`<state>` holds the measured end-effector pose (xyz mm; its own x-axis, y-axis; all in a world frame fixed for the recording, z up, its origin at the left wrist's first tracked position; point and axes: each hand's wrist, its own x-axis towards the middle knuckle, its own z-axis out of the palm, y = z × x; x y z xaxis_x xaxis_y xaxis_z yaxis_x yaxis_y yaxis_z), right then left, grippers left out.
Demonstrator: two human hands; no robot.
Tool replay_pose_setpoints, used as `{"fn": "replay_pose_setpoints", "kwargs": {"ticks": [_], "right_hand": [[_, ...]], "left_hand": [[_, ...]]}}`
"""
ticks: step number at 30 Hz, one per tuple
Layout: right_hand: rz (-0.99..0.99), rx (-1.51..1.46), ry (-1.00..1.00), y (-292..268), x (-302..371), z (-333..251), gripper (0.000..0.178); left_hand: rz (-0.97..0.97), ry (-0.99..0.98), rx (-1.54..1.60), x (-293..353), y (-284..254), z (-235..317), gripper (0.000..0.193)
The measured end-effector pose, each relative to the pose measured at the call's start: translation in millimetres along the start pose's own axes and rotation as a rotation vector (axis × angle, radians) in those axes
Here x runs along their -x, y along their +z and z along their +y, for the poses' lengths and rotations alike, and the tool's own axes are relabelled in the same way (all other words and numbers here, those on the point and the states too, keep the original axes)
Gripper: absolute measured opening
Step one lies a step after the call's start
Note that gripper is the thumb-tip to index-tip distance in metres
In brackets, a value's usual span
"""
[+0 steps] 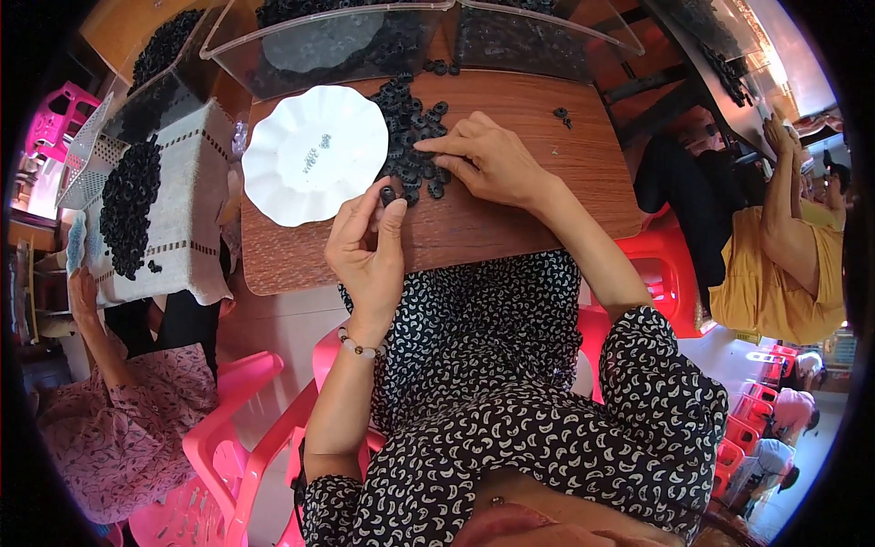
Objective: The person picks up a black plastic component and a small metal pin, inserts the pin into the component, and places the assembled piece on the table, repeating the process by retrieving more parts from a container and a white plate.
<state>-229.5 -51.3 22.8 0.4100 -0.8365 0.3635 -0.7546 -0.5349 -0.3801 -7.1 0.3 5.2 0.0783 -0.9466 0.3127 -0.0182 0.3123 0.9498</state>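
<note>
My left hand (369, 237) pinches a small black ring-shaped part (388, 195) between thumb and fingertips, just below the rim of a white scalloped plate (273, 182). A few tiny pale pieces (319, 155) lie in the middle of that plate. To its right, a heap of black ring-shaped parts (401, 114) spreads over the brown wooden table (529, 228). My right hand (492, 162) reaches to the heap's right edge, its index finger stretched out and touching or nearly touching the parts. Whether anything sits under its fingertips cannot be made out.
Clear plastic bins (337, 46) with more black parts stand along the table's far edge. Two loose black bits (563, 117) lie at the far right. A cloth-covered table (187, 182) with another heap is on the left. People sit at both sides, beside pink (241, 401) and red chairs.
</note>
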Motion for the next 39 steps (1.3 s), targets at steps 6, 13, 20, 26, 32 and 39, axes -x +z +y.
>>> {"fn": "replay_pose_setpoints", "kwargs": {"ticks": [6,13,20,26,32,39], "right_hand": [[0.133,-0.063,0.059,-0.2,1.8,18.3,0.023],[0.181,-0.054,0.259,-13.1,2.2,34.6,0.018],[0.154,-0.113,0.311,-7.1,2.5,34.7,0.017],[0.149,-0.02,0.221,-5.5,2.0,24.4,0.014],[0.182,0.024,0.207,0.5,6.9,22.8,0.013],[0.093,-0.666,0.407,-19.0,5.7,-17.9,0.018]], "left_hand": [[-0.011,0.014,-0.044,0.0,-1.3,0.3,0.029],[-0.044,-0.025,-0.052,1.4,-3.9,0.6,0.028],[-0.008,-0.028,-0.012,0.0,-0.7,-0.8,0.03],[-0.03,-0.04,0.0,1.2,-2.0,-2.5,0.029],[-0.052,-0.03,-0.006,1.1,-0.6,-2.3,0.029],[-0.112,0.027,-0.066,2.8,1.7,-0.5,0.029]]}}
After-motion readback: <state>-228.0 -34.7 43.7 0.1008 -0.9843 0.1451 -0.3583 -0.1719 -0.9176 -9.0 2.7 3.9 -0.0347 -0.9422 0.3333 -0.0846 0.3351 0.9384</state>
